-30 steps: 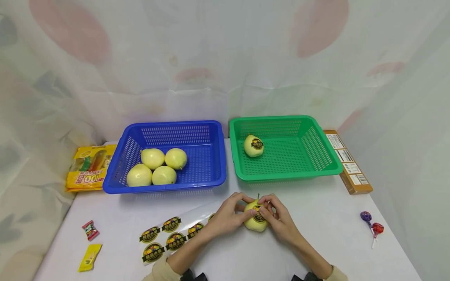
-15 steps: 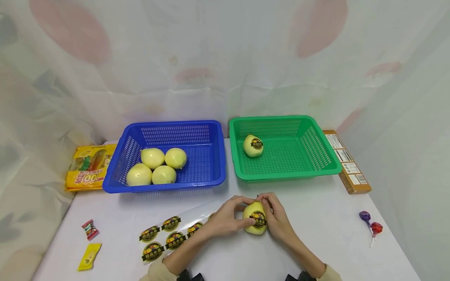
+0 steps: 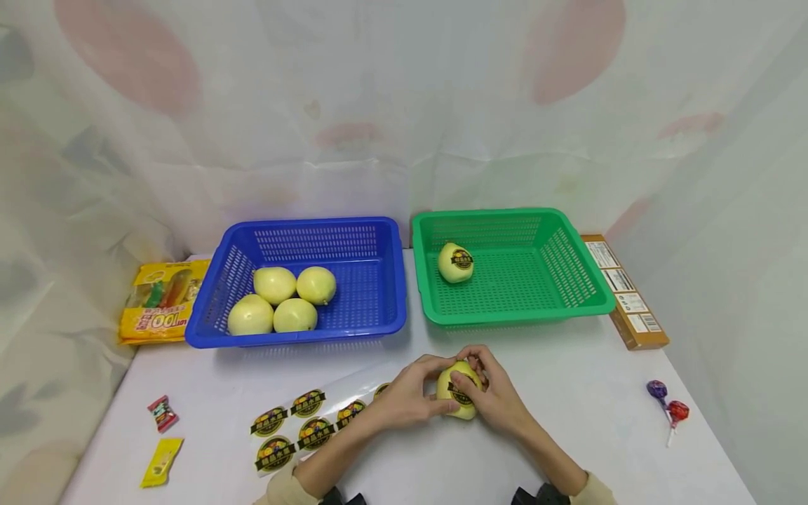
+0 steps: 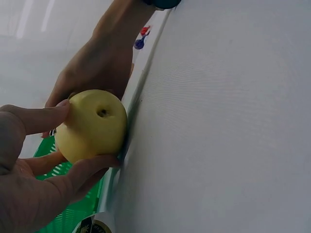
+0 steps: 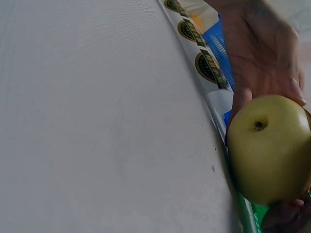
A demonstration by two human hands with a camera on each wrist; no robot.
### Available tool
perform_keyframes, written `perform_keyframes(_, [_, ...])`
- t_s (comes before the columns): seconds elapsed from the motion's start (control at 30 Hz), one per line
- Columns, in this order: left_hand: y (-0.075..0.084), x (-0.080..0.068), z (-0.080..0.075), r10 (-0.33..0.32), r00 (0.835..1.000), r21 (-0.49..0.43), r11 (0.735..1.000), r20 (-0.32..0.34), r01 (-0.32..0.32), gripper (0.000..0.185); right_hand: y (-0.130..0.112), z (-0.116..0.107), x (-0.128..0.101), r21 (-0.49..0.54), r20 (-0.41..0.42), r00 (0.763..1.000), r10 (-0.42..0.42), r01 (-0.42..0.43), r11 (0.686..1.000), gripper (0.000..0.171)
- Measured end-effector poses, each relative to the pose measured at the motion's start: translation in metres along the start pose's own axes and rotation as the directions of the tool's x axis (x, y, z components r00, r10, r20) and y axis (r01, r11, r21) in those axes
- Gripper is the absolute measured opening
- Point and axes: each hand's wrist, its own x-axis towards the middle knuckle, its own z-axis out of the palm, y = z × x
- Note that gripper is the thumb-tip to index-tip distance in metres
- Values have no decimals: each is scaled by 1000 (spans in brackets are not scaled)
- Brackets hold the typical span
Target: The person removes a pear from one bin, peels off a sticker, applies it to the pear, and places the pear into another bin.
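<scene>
Both hands hold one pale yellow fruit (image 3: 445, 387) on the white table (image 3: 568, 421), in front of the green basket (image 3: 587, 298). My left hand (image 3: 424, 389) curls round its left side, thumb below and fingers on top. My right hand (image 3: 482, 384) cups the right side, with the thumb pressed on the dark round sticker (image 3: 461, 400). The left wrist view shows the fruit (image 4: 92, 124) between my left fingers (image 4: 34, 119) and the right hand (image 4: 97, 68). In the right wrist view the fruit's (image 5: 269, 145) stem end faces the camera, with the left hand (image 5: 262, 53) behind it.
A sticker sheet (image 3: 303, 424) lies left of my hands. The blue basket (image 3: 379, 280) holds several plain yellow fruits (image 3: 274, 284). The green basket holds one stickered fruit (image 3: 456, 263). A snack bag (image 3: 160, 308), two sweets (image 3: 162, 414), a brown box (image 3: 625, 294) and lollipops (image 3: 668, 408) lie around.
The fruit has turned slightly in my hands. The right thumb has moved onto the sticker, which was plainly uncovered half a second ago. The baskets and everything else are unmoved.
</scene>
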Motion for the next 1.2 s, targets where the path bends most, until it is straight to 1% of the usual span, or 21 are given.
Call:
perform_keyframes(0.1, [0, 0, 1, -12, 1000, 10, 1000, -20, 12, 67, 0, 3, 2, -26, -20, 999, -35, 35, 999, 17])
perform_keyframes(0.23, [1, 0, 1, -32, 999, -7, 999, -37, 32, 64, -2, 5, 3, -79, -56, 995, -84, 79, 994, 10])
perform_keyframes(0.37, [2, 0, 1, -41, 999, -12, 999, -36, 40, 63, -4, 6, 2, -91, -77, 993, -92, 85, 992, 8])
perform_keyframes(0.43, [1, 0, 1, -45, 998, -8, 999, -36, 44, 64, -3, 7, 2, -72, -88, 994, -67, 61, 996, 8])
perform_keyframes(0.53, [1, 0, 1, -52, 998, -2, 999, -34, 52, 65, -3, 6, 1, -34, -114, 993, 3, -7, 999, 11])
perform_keyframes(0.63, [0, 1, 2, -59, 998, -3, 998, -31, 59, 66, -3, 5, 1, -14, -141, 987, 71, -73, 997, 16])
perform_keyframes(0.73, [0, 1, 1, -65, 998, 2, 998, -26, 65, 66, -3, 2, 1, -13, -143, 984, 108, -111, 994, 20])
perform_keyframes(0.77, [0, 2, 0, -67, 998, 0, 998, -22, 67, 66, -3, 1, 1, -12, -130, 985, 111, -114, 993, 20])
perform_keyframes(0.87, [-2, 2, -3, -67, 998, -21, 997, -4, 67, 64, -3, -3, 0, -5, -68, 993, 94, -94, 996, 17])
perform_keyframes(0.97, [-4, 3, -6, -62, 998, -44, 997, 28, 63, 65, -2, -5, 0, 7, 1, 999, 36, -36, 999, 28])
perform_keyframes(1.0, [-5, 3, -7, -59, 998, -44, 997, 38, 61, 66, -1, -6, 0, 5, 12, 1000, 20, -20, 1000, 31])
perform_keyframes(1.03, [-5, 3, -7, -56, 997, -36, 998, 45, 58, 67, 0, -6, 0, 3, 19, 1000, 2, -2, 1000, 30])
perform_keyframes(1.1, [-5, 4, -8, -52, 997, -23, 998, 53, 53, 69, 2, -7, 1, -12, 12, 1000, -28, 28, 1000, 22])
perform_keyframes(1.2, [-5, 5, -8, -53, 997, -17, 998, 52, 54, 71, 3, -7, 1, -48, -20, 999, -42, 41, 998, 13])
